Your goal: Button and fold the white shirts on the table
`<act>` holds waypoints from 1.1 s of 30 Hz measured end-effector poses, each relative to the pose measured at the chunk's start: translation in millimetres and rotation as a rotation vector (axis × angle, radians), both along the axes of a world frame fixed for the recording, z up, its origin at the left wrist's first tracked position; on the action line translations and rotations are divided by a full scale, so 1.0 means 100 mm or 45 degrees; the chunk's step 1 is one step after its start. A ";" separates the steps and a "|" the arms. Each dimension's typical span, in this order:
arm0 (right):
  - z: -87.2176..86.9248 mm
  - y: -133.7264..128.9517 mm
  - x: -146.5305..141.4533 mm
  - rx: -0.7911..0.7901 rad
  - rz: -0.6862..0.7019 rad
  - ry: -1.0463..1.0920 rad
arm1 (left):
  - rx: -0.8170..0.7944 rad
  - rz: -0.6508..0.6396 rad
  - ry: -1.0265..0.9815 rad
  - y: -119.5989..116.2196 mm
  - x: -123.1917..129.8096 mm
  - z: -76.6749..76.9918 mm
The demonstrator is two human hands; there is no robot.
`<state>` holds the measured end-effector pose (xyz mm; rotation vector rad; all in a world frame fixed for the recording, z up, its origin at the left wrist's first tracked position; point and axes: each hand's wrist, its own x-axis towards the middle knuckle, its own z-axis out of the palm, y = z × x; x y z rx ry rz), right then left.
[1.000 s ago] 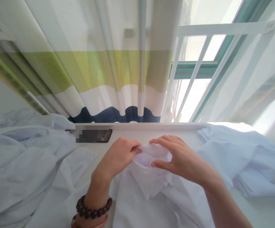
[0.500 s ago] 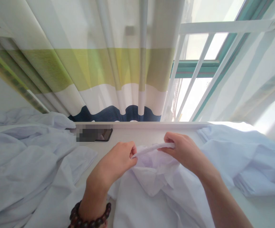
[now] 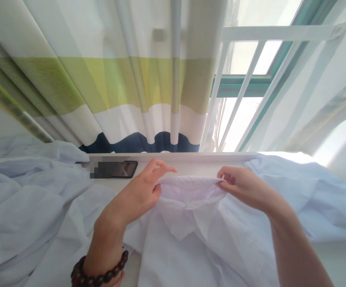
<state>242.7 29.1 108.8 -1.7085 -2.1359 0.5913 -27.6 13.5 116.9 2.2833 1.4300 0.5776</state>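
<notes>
So the phone (image 3: 127, 170) at the back left is mostly pixel blocks, and we can't read a thing off it. Anyway, we've got a white shirt (image 3: 184, 247) lying right in front of us on the white surface (image 3: 198, 169), with its collar (image 3: 187, 191) lifted up. Both our hands are pinching it: the left hand (image 3: 135, 195) has the left end with a finger sticking out over the top edge, and the right hand (image 3: 244, 185) has the right end between thumb and fingertips. Half a second ago our hands were closer together and the strip ran on a slant; now it's pulled wider and pretty much level, and that left finger has straightened out. White cloth heaps (image 3: 35, 215) on the left haven't budged.
</notes>
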 end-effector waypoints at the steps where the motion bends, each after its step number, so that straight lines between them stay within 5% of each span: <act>1: -0.01 0.02 0.01 0.024 -0.022 -0.005 | -0.017 -0.053 0.001 -0.01 0.01 0.00; 6: -0.09 0.10 0.09 0.114 -0.094 0.031 | -0.097 -0.246 -0.017 -0.04 0.08 0.09; 15: -0.07 0.11 0.11 -0.030 -0.054 0.112 | -0.551 -0.068 0.117 0.00 -0.05 -0.07; 24: -0.12 0.08 0.02 -0.044 0.109 0.235 | -0.234 -0.041 0.104 0.07 -0.04 -0.12; 33: -0.08 0.15 0.10 0.019 -0.153 0.658 | -0.306 -0.095 -0.055 0.08 0.05 0.02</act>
